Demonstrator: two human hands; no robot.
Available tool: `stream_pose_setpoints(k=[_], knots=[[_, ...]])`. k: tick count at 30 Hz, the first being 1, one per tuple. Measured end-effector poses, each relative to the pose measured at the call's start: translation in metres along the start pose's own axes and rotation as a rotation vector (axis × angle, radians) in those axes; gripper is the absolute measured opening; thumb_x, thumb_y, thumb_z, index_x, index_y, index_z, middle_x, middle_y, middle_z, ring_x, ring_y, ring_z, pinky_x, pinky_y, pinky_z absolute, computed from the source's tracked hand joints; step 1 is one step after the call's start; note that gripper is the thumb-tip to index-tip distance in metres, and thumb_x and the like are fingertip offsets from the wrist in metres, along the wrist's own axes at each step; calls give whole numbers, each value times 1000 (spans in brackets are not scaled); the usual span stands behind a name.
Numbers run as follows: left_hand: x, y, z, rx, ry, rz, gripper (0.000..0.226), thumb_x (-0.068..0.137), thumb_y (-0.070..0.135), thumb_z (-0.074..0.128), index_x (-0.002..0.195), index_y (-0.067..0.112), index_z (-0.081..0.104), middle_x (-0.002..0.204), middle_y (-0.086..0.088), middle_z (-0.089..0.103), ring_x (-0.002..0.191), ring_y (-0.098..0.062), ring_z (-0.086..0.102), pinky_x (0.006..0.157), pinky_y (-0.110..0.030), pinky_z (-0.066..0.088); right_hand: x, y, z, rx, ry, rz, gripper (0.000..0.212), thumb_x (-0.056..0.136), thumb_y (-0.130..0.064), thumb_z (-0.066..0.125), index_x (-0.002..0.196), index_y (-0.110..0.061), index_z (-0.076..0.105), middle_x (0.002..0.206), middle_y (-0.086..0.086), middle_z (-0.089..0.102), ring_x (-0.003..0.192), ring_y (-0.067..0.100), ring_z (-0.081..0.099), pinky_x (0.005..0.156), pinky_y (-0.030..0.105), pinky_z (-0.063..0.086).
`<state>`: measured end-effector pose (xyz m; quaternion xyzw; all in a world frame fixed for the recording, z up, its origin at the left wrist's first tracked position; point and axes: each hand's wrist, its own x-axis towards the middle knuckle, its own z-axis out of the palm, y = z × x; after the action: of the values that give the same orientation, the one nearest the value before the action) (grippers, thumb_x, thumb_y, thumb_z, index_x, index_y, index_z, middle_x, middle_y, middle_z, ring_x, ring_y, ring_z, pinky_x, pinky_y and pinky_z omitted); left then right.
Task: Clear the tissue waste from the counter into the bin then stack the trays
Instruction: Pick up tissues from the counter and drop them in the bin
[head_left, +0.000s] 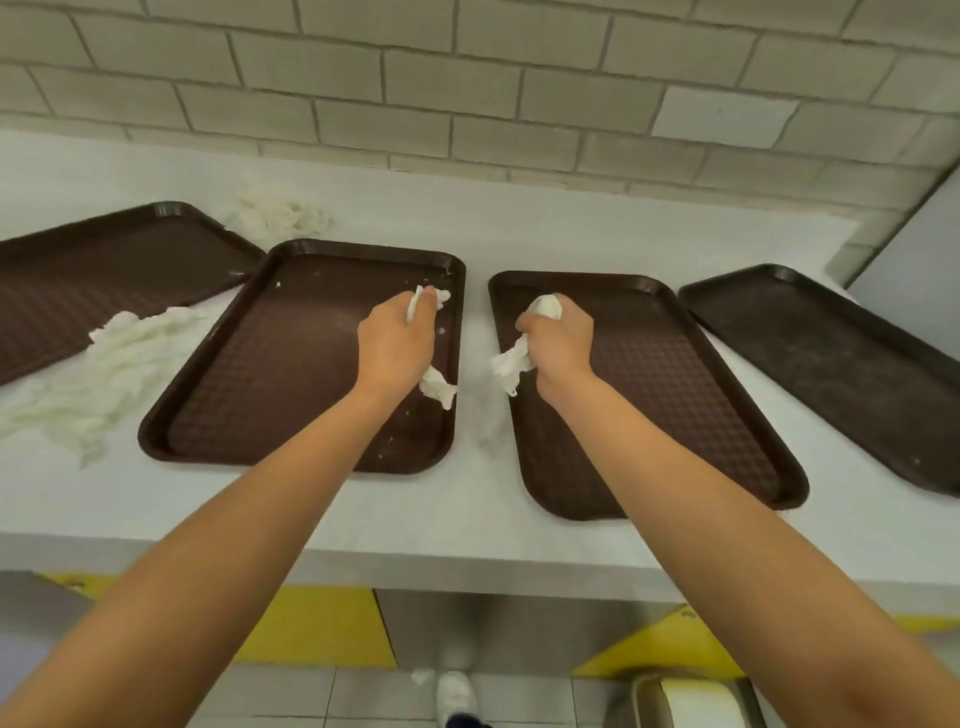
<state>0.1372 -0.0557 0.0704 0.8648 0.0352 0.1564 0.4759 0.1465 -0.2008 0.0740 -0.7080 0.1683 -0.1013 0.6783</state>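
Several brown trays lie side by side on the white counter (467, 519). My left hand (396, 343) is over the right part of the second tray (260, 374), shut on crumpled white tissue (437, 389) that sticks out above and below the fist. My right hand (561, 343) is over the left part of the third tray (675, 374), shut on another wad of tissue (511, 364). A long heap of loose tissue (104, 374) lies on the counter between the far-left tray (104, 270) and the second tray. A smaller tissue pile (280, 215) sits behind them.
A fourth tray (831, 364) lies at the far right, near a grey panel. A tiled wall (467, 78) backs the counter. Below the counter's front edge are yellow panels, a tiled floor, a bin's rim (644, 696) at the lower right, and my shoe (454, 693).
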Motion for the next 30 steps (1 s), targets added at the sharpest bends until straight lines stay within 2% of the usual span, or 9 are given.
stream_pose_setpoints(k=[3, 6, 12, 15, 18, 21, 24, 27, 30], knots=[[-29, 11, 8, -26, -52, 33, 47, 100, 35, 37, 62, 10, 49, 54, 1, 42, 51, -9, 39, 51, -18, 30, -20, 7, -27, -44, 5, 0, 18, 79, 6, 58, 76, -11, 52, 72, 0, 48, 68, 14, 48, 62, 29, 46], [-53, 24, 18, -45, -80, 61, 54, 98, 38, 40, 51, 12, 33, 49, 1, 32, 45, -11, 29, 47, -16, 26, -31, 12, -54, -70, 9, -28, 24, 77, 4, 59, 70, -16, 48, 75, 5, 50, 69, 19, 50, 60, 31, 45], [-99, 57, 53, -108, -139, 40, 57, 98, 37, 39, 49, 10, 31, 49, -2, 32, 50, -14, 31, 54, -28, 29, -48, 17, -118, -109, 23, -95, 22, 78, -8, 68, 75, -23, 53, 74, -3, 56, 62, 9, 54, 57, 23, 46], [-130, 80, 78, -156, -175, 19, 54, 98, 34, 39, 52, 8, 37, 52, -4, 37, 52, -15, 35, 55, -28, 31, -56, 20, -160, -148, 49, -130, 16, 78, -18, 72, 78, -24, 57, 74, -10, 57, 66, 7, 54, 58, 17, 44], [-167, 106, 109, -173, -194, 29, 52, 98, 33, 40, 57, 2, 47, 53, -5, 41, 52, -14, 37, 53, -26, 31, -65, 26, -212, -210, 42, -151, 13, 78, -27, 73, 86, -21, 64, 78, -8, 62, 73, 9, 58, 60, 18, 44], [-207, 130, 144, -146, -212, 72, 55, 99, 33, 39, 58, -3, 46, 53, -6, 39, 50, -14, 34, 53, -30, 29, -73, 31, -271, -243, 1, -188, 10, 79, -28, 72, 84, -21, 67, 75, -7, 64, 64, 7, 60, 58, 19, 45], [-243, 147, 177, -134, -242, 88, 52, 99, 33, 39, 53, 8, 40, 49, 2, 38, 49, -13, 33, 54, -31, 28, -83, 40, -327, -235, -50, -229, 4, 80, -22, 71, 78, -21, 67, 69, -1, 65, 50, 6, 55, 55, 23, 44], [-279, 159, 208, -156, -299, 86, 48, 98, 34, 40, 56, 19, 58, 50, 6, 51, 49, -7, 45, 53, -22, 34, -92, 55, -376, -293, -42, -236, 8, 82, -23, 70, 83, -15, 68, 70, 2, 67, 48, 1, 55, 51, 21, 42], [-308, 169, 233, -158, -363, 82, 41, 97, 35, 44, 67, 19, 66, 54, 7, 58, 45, 0, 50, 47, -13, 35, -98, 69, -417, -344, -15, -226, 20, 81, -28, 71, 80, -8, 68, 60, -2, 63, 51, 0, 53, 55, 18, 39]])
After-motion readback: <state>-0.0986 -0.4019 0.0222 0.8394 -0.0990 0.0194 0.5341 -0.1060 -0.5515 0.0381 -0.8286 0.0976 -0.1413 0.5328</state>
